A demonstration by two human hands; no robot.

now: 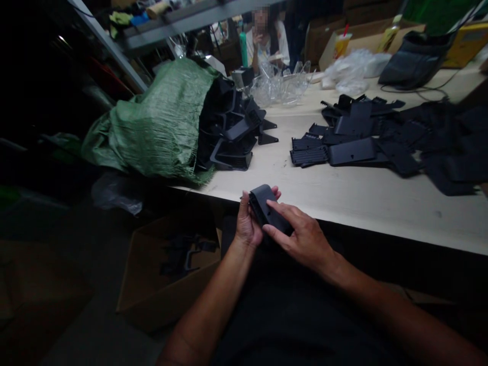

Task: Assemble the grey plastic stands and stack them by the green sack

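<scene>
A matte black moulded plastic part (265, 208) is held just in front of the table's edge, steadied by being cradled in the left hand (246, 223), with the fingers curled around its far side. The right hand (303, 236) is laid against it, with the index finger (278, 209) pressed along its smooth face and the thumb (270, 230) near its lower edge; whether it is pinched cannot be told. Below, black parts (186, 254) lie in a cardboard box (152, 290). Beyond, similar black parts (353, 137) are spread on the pale table (343, 203), others (232, 137) spill from a green woven sack (152, 122), and another person (267, 46) is seen further off.
</scene>
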